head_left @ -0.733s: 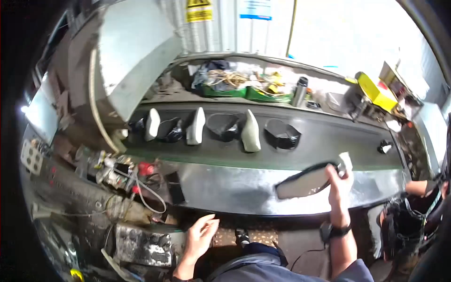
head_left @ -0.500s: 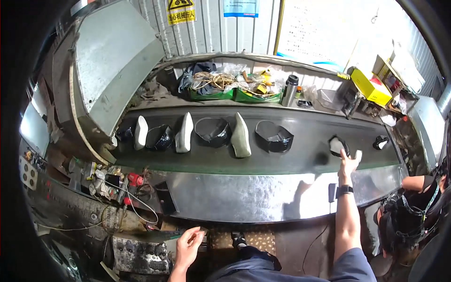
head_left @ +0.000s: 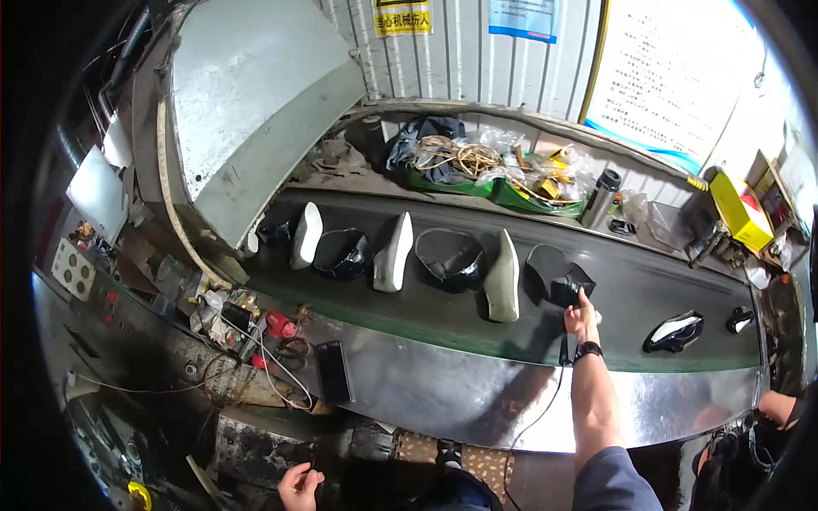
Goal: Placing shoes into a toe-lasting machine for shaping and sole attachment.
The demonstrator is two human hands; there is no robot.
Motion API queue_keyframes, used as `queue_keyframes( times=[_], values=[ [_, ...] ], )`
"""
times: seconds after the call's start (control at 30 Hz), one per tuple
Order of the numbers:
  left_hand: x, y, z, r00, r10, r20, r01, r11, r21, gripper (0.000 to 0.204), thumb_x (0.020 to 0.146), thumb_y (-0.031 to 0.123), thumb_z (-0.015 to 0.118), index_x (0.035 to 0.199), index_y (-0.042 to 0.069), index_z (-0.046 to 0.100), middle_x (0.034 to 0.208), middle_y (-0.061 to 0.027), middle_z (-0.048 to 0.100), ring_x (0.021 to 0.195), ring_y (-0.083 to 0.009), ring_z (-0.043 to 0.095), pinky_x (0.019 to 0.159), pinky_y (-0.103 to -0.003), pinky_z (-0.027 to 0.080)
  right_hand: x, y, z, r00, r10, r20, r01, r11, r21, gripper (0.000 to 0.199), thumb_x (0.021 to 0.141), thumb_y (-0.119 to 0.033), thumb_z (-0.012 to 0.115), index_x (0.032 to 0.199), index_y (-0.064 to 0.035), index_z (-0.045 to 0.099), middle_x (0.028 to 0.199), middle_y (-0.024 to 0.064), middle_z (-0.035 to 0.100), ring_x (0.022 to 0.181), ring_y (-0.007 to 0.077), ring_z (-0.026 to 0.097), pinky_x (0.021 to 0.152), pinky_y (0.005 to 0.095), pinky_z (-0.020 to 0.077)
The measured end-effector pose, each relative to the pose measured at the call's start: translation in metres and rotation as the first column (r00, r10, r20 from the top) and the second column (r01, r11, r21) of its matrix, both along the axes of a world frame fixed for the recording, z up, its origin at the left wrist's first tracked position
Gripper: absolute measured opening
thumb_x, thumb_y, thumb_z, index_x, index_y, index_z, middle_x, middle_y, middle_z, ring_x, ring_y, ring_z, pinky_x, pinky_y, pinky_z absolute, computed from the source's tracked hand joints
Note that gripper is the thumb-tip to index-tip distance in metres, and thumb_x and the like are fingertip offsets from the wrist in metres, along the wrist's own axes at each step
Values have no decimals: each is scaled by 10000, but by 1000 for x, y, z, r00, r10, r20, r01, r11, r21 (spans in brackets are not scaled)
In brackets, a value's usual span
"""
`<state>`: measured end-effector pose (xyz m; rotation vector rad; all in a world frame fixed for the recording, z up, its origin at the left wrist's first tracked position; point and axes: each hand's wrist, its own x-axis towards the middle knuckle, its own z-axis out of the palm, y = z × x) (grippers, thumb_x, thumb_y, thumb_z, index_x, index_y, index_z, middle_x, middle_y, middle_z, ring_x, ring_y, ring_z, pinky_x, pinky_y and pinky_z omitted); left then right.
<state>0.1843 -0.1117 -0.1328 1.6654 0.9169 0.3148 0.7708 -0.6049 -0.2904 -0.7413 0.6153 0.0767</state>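
Black upper (head_left: 566, 290): lay on belt (head_left: 643, 281)
Right hand (head_left: 582, 320): touched its edge, grip unclear
Left hand (head_left: 298, 489): curled loosely, hold unclear

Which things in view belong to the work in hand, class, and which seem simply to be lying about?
Work in hand:
black shoe upper by the right hand
white shoe lasts
conveyor belt

Apparently lying about:
steel flask
yellow box
tangled cord

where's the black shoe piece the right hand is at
In the head view, the black shoe piece is right of centre on the dark belt, just right of a white shoe form, with the right hand at its near edge.
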Motion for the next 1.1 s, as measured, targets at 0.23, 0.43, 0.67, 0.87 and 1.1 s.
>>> queue_keyframes(
  times=[0.23, 0.43, 0.67, 0.87, 1.1],
  values=[
    [-12, -19, 24, 981, 83, -178, -71, 995, 69, 283, 951, 131, 670, 1178, -35, 653, 1035, -118, 724, 942, -194, 686, 838, -311, 526, -16, 145, 74, 867, 366, 337, 312, 127, -941, 632, 785, -173, 834, 1289, 16, 505, 1028, 167, 669, 893, 352, 664, 795, 431, 533],
    [22, -15, 14, 997, -55, -52, 55, 998, -11, 226, 912, -4, 664, 1128, -59, 627, 917, -129, 726, 853, -170, 711, 807, -283, 564, -86, 229, 46, 808, 561, -183, 102, -439, -893, 796, 660, -287, 855, 1293, 42, 503, 1450, 283, 346, 1269, 458, 406, 1032, 476, 470],
    [116, -26, -30, 939, -326, 105, 341, 852, -397, 391, 911, 119, 718, 1235, -64, 596, 1082, -150, 695, 1023, -185, 667, 902, -294, 529, -156, 194, 102, 690, 603, -399, -64, -498, -865, 889, 583, -298, 867, 1289, 51, 454, 1277, 231, 471, 1168, 415, 476, 949, 497, 498],
    [233, -119, -65, 928, -258, 271, 345, 314, -884, 830, 869, 270, 769, 1514, 87, 280, 1289, -109, 575, 1212, -223, 534, 1048, -385, 427, -296, 206, 173, 560, 649, -515, -162, -524, -836, 873, 670, -421, 861, 1330, 15, 489, 1289, 244, 477, 1187, 408, 499, 944, 492, 507],
    [236, -138, -36, 923, -335, 189, 318, 389, -865, 1124, 710, -6, 725, 1595, 200, 63, 1256, -127, 537, 1065, -266, 593, 896, -460, 531, -429, 126, 181, 990, 121, 69, -41, 726, -687, 275, 961, -74, 641, 1220, -28, 559, 1057, 66, 655, 920, 137, 645, 895, 402, 558]
  ],
)
